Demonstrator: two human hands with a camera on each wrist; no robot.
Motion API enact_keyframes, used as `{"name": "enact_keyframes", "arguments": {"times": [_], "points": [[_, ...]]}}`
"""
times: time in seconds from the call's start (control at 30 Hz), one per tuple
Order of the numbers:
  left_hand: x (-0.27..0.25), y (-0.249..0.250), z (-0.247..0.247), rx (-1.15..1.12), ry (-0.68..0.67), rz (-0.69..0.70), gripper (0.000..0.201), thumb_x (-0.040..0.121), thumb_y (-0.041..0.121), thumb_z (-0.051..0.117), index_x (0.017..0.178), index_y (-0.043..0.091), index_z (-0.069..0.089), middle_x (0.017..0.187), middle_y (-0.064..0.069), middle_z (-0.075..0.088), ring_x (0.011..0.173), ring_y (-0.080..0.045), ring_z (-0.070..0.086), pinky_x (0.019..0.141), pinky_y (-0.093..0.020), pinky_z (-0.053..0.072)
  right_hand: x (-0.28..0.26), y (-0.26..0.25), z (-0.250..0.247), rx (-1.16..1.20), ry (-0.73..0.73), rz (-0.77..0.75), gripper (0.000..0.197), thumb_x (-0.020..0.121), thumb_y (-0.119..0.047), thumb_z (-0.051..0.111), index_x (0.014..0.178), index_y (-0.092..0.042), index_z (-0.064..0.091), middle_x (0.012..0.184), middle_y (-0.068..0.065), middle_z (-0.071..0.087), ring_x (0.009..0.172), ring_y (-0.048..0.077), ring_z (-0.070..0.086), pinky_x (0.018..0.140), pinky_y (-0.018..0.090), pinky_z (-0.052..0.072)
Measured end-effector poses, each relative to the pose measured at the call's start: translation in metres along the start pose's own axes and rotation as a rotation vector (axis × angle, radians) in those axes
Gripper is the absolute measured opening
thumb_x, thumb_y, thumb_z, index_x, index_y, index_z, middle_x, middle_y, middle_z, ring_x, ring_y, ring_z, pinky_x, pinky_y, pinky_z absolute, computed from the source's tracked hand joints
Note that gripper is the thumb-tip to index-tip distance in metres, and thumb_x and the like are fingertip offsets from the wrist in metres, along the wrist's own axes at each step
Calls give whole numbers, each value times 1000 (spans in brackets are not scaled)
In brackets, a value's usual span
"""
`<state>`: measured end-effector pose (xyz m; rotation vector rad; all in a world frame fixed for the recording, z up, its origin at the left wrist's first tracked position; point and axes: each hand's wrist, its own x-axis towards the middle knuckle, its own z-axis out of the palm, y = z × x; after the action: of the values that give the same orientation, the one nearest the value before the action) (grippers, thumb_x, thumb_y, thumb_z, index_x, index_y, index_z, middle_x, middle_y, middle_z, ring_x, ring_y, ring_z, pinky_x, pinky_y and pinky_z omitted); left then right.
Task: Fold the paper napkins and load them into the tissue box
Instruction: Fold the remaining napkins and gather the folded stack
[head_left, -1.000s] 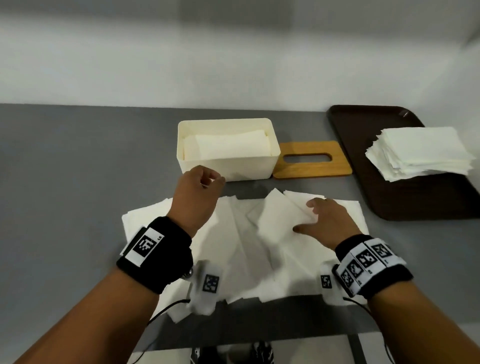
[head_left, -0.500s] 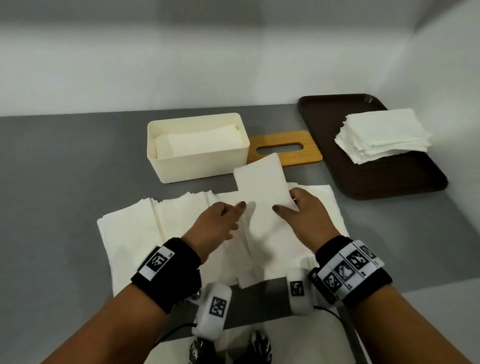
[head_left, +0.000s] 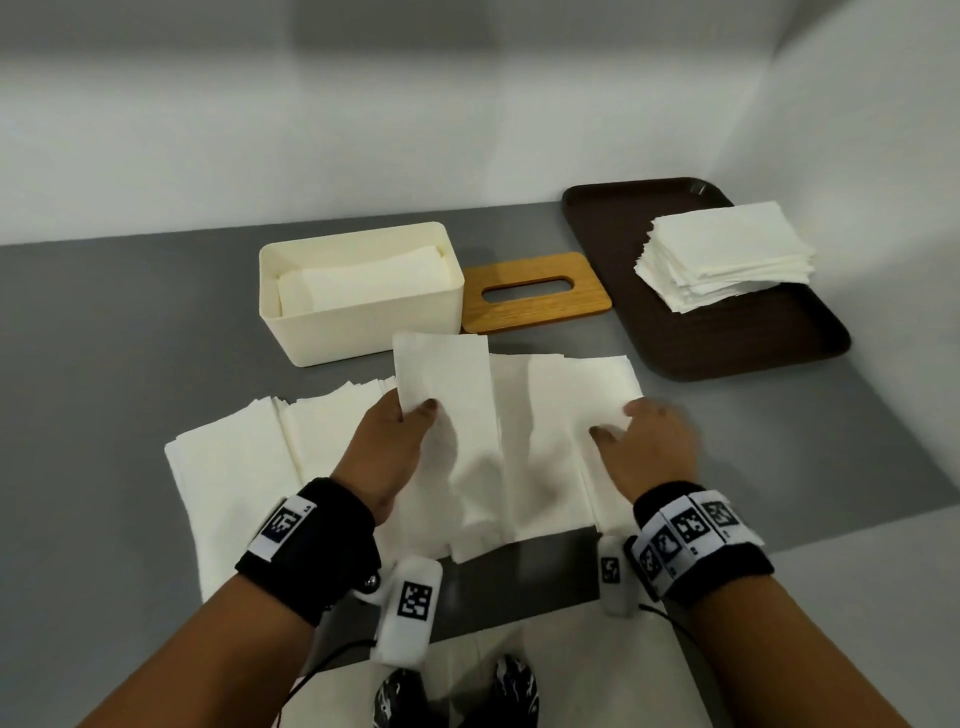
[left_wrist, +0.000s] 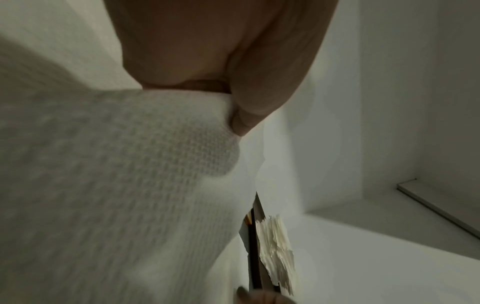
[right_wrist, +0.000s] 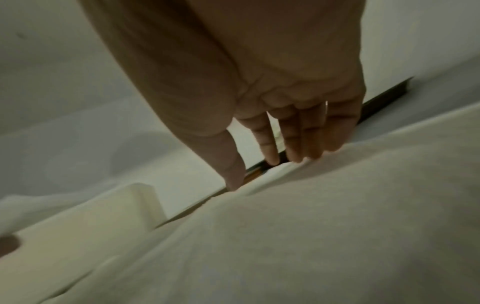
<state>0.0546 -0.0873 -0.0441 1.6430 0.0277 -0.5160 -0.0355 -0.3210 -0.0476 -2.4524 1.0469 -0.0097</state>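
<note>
Head view: L hand (head_left: 390, 441) pinches a folded napkin (head_left: 448, 387) betw. thumb and curled fingers at its near-left corner, sheet lifted and standing up from the spread, its far edge reaching twd the tissue box (head_left: 363, 306). R hand (head_left: 647, 447) lies flat w/ straight fingers on the right part of the spread napkins (head_left: 234, 457), slightly blurred, holding nothing. Spread napkins cover the near-centre of the grey table (head_left: 104, 322), overlapping in strips from left to right, near edge hanging close to the table's front edge. Tissue box is cream, open-topped, far of the spread and just beside it; folded napkins already lie inside it. Wooden lid (head_left: 535, 291) w/ an oval slot lies flat on the table, touching or just beside the box's right side, can't tell which. Right of that, a dark brown tray (head_left: 753, 343) carries a stack of napkins (head_left: 727, 260) on its far-right part. Both wrists wear black bands w/ printed marker tags. L wrist view: thumb and finger (left_wrist: 249, 107) clamp the napkin's textured edge (left_wrist: 130, 185); pic blurred, tray and stack seen edge-on lower down. R wrist view: fingers (right_wrist: 296, 135) extended, tips touching the napkin surface (right_wrist: 311, 226), thumb apart from them; box corner (right_wrist: 145, 203) shows at left.
</note>
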Motion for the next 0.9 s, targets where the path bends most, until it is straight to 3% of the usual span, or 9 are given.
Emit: {"name": "enact_keyframes", "arguments": {"times": [0.1, 0.17, 0.27, 0.33, 0.5, 0.67, 0.73, 0.8, 0.9], "points": [[-1, 0, -4, 17, -6, -11, 25, 101, 20, 49, 121, 14, 63, 114, -5, 71, 108, -23, 66, 98, -40, 49, 7, 9, -8, -197, -42, 116, 76, 78, -54, 70, 133, -7, 47, 135, 17, 50, 127, 34, 45, 103, 45, 39], [-2, 0, -3, 22, -11, -14, 25, 101, 22, 50, 121, 14, 63, 114, -5, 71, 108, -23, 66, 97, -39, 50, 10, 10, -10, -212, -53, 148, 82, 73, -60, 72, 132, -9, 48, 134, 16, 51, 125, 35, 47, 100, 46, 43], [-2, 1, -1, 23, -17, -20, 24, 101, 22, 50, 120, 14, 63, 110, -2, 71, 102, -20, 65, 84, -30, 49, 11, 8, -13, -156, -85, 159, 68, 70, -57, 74, 116, -12, 54, 119, 11, 61, 112, 33, 56, 93, 46, 49], [-4, 4, 0, 25, -27, -27, 24, 102, 22, 49, 119, 13, 63, 110, -1, 71, 100, -19, 65, 79, -27, 48, 9, 7, -16, -84, -98, 161, 62, 72, -52, 76, 114, -13, 53, 115, 8, 62, 109, 33, 58, 91, 44, 50], [-6, 4, 1, 42, -37, -38, 26, 101, 23, 49, 122, 14, 61, 115, -3, 70, 106, -20, 64, 82, -28, 48, 4, 11, -20, 37, -41, 105, 37, 88, -31, 67, 116, -12, 54, 104, 6, 62, 96, 27, 60, 82, 37, 46], [-7, 3, 3, 46, -49, -51, 25, 102, 22, 49, 121, 14, 62, 114, -3, 70, 107, -21, 64, 81, -27, 48, 1, 21, -27, 13, 22, 35, 13, 93, -21, 61, 93, -9, 58, 73, 0, 54, 73, 21, 52, 70, 30, 37], [-7, 3, 4, 47, -54, -56, 25, 102, 22, 49, 122, 14, 61, 114, -3, 70, 107, -21, 64, 82, -28, 48, 2, 24, -30, 58, 48, 22, 14, 92, -21, 62, 85, -13, 53, 76, 2, 58, 74, 22, 54, 71, 31, 40], [-8, 3, 5, 45, -58, -61, 26, 102, 22, 49, 123, 14, 61, 115, -3, 69, 108, -21, 64, 83, -28, 48, 4, 27, -31, 150, 46, 30, 12, 92, -21, 62, 88, -17, 51, 84, 3, 60, 79, 23, 57, 74, 33, 43], [-8, 4, 6, 44, -64, -70, 26, 102, 22, 49, 123, 15, 61, 115, -2, 69, 108, -21, 63, 84, -29, 48, 7, 33, -30, 314, -63, 101, 14, 88, -23, 66, 88, -18, 53, 87, 3, 61, 81, 23, 59, 77, 37, 48]]}}
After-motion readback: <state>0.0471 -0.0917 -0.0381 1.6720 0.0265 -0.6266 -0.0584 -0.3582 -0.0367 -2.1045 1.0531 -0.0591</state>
